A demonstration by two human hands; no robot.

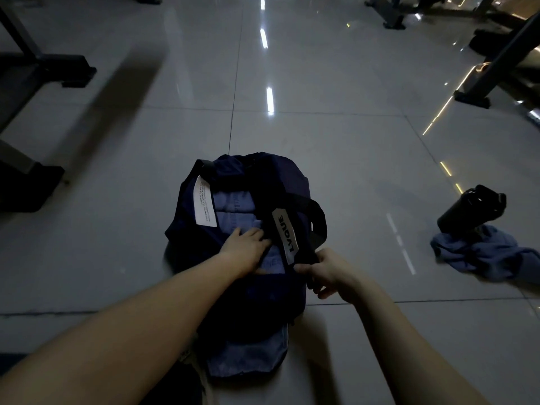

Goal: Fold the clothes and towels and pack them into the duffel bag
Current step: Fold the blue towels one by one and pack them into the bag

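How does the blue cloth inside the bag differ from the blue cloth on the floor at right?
The bag cloth lies flat and folded; the floor cloth is crumpled. The bag cloth sits inside the bag under the left hand; the floor cloth lies loose on the tiles, with a black bottle at its edge. Both are blue fabric.

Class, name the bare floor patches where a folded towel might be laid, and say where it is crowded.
Bare: floor between the duffel bag and the dark frame base; floor between bag and crumpled blue cloth; tiles beyond the bag. Crowded: the bag's mouth, with left hand inside and right hand gripping its edge.
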